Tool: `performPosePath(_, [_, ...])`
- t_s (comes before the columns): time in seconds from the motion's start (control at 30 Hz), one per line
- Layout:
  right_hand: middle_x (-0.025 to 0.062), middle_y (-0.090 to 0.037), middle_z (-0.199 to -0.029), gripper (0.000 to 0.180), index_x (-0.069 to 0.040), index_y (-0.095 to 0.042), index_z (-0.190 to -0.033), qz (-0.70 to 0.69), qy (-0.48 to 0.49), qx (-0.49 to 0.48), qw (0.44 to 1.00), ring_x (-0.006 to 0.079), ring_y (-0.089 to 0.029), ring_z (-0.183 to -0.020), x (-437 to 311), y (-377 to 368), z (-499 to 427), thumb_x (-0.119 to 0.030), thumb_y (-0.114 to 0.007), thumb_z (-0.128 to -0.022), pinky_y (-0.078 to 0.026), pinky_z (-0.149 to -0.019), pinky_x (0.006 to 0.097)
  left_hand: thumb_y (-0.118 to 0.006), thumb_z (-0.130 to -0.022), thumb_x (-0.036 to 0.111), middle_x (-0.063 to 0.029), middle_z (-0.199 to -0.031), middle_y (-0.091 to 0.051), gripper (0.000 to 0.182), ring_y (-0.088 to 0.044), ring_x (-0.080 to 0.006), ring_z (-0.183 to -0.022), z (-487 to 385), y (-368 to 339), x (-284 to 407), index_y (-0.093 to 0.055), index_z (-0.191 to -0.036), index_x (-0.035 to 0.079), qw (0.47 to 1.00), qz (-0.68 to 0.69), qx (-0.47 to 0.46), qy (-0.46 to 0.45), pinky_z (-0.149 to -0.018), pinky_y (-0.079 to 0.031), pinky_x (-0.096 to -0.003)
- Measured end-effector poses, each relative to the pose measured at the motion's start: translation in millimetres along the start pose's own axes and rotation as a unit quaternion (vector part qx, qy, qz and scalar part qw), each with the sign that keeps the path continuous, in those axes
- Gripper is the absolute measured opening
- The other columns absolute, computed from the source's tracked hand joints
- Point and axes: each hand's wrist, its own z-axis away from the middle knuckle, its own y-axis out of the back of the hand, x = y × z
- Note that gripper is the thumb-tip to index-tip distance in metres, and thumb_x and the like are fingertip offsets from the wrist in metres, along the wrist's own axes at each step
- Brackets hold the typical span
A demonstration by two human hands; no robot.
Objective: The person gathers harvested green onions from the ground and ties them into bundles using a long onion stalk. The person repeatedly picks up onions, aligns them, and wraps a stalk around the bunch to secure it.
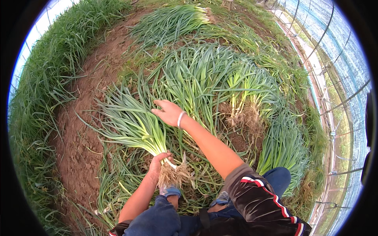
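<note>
My left hand (158, 165) grips a bunch of leafy allium plants (141, 125), like green garlic or young leeks, around the pale stems. Their brown fibrous roots (174, 174) hang below my fist, and the leaves fan out to the upper left. Nothing shows in my right hand (169, 113), which wears a pale bracelet (180, 119). It reaches across beside the bunch's leaves, thumb and fingers apart; whether it touches them I cannot tell. Just right of that arm lie more pulled plants (248, 88), their tangled roots (245, 115) turned towards me.
Another pile of plants (177, 22) lies at the top. More lie by my right knee (277, 178). Loose leaves cover the ground around my shoes (171, 191). Bare soil (79, 141) and tall grass (35, 118) run along the left. Plastic sheeting on ribs (345, 67) bounds the right.
</note>
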Motion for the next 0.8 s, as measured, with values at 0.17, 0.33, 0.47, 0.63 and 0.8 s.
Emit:
performPosePath(0.17, [0.0106,-0.056,-0.107,0.029,0.002,-0.053,-0.119,-0.223,0.075,0.241,0.942,0.0170,-0.056,-0.096,3.1,-29.1,152.8,-0.014,-0.050,-0.094,-0.047,-0.084,0.0305,-0.063,-0.078,0.004,-0.0054,-0.077,-0.059,0.016,-0.059,-0.0175,-0.065,-0.6,-6.2,0.8,-0.056,-0.092,0.007,0.999,0.027,-0.017,-0.020,-0.063,-0.053,-0.0319])
performPosePath(0.33, [0.0124,-0.054,-0.097,0.028,0.001,-0.054,-0.112,-0.223,-0.031,0.263,0.938,0.0231,-0.056,-0.085,-4.8,-62.8,182.0,-0.022,-0.050,-0.096,-0.046,-0.076,0.0323,-0.061,-0.080,0.011,-0.0106,-0.083,-0.065,0.013,-0.063,-0.0211,-0.073,-17.5,-14.4,-19.6,-0.061,-0.090,0.001,0.997,-0.059,0.041,-0.017,-0.070,-0.054,-0.0344])
performPosePath(0.47, [0.0091,-0.052,-0.083,0.028,0.000,-0.054,-0.097,-0.208,-0.029,0.259,0.943,0.0171,-0.054,-0.066,2.5,-33.5,191.2,-0.027,-0.059,-0.092,-0.045,-0.063,0.0286,-0.058,-0.078,0.009,-0.0119,-0.084,-0.065,0.018,-0.063,-0.0218,-0.074,-18.4,-23.0,-19.5,-0.061,-0.092,-0.001,0.996,-0.080,0.026,-0.029,-0.071,-0.054,-0.0344])
performPosePath(0.63, [0.0129,-0.055,-0.069,0.028,-0.004,-0.056,-0.082,0.007,0.039,0.112,0.993,0.0312,-0.057,-0.062,-0.3,-18.1,221.5,-0.031,-0.062,-0.088,-0.044,-0.055,0.0406,-0.056,-0.076,0.006,-0.0118,-0.086,-0.064,0.015,-0.062,-0.0227,-0.076,-24.9,-25.5,-23.9,-0.056,-0.090,0.001,0.998,-0.044,0.011,-0.038,-0.072,-0.054,-0.0360])
performPosePath(0.8, [0.0131,-0.052,-0.066,0.021,-0.004,-0.054,-0.073,-0.017,0.101,0.057,0.993,0.0335,-0.055,-0.062,-20.3,-8.1,241.5,-0.018,-0.064,-0.086,-0.042,-0.054,0.0393,-0.054,-0.072,0.002,-0.0089,-0.076,-0.057,0.012,-0.056,-0.0185,-0.066,-13.2,-27.2,11.9,-0.050,-0.083,0.002,0.988,0.019,-0.118,-0.101,-0.063,-0.052,-0.0313])
